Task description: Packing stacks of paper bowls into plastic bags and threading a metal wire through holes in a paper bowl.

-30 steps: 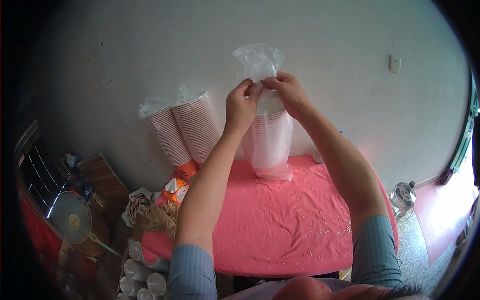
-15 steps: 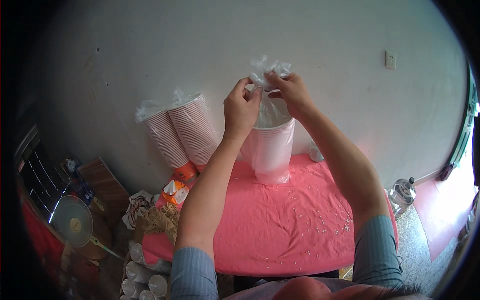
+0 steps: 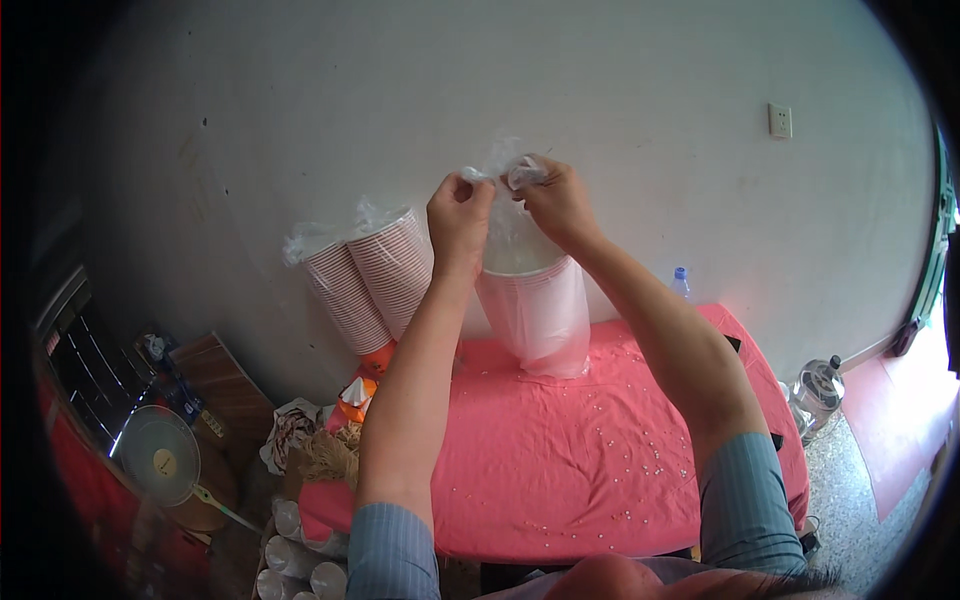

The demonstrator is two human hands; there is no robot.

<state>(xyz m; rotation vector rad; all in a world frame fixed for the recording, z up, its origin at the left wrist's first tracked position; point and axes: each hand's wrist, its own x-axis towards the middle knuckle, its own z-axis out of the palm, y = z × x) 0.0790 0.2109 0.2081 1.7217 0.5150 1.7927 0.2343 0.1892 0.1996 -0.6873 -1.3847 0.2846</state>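
Observation:
A clear plastic bag (image 3: 512, 232) rises around a stack of large white paper buckets (image 3: 536, 310) standing on the pink-covered table. Above the stack, my left hand (image 3: 460, 222) pinches one side of the bag's gathered mouth. The other side is bunched in the closed fingers of my right hand (image 3: 553, 200). A short gap lies between the two hands, with loose film sticking up behind them. To the left of my left arm lean two tall bagged stacks of cups, the nearer-to-middle cup stack (image 3: 393, 268) and the outer cup stack (image 3: 345, 295).
Small white beads (image 3: 655, 470) are scattered on the pink cloth (image 3: 560, 490). An orange tissue pack (image 3: 356, 398) lies by my left forearm. Behind the table's right side shows a blue-capped bottle (image 3: 680, 283); a big clear jug (image 3: 818, 390) stands on the floor. A fly swatter (image 3: 165, 458) is at left.
My hands have moved apart slightly and lower, each drawing a part of the bag's mouth. The view has shifted, and the blue-capped bottle now shows past my right arm.

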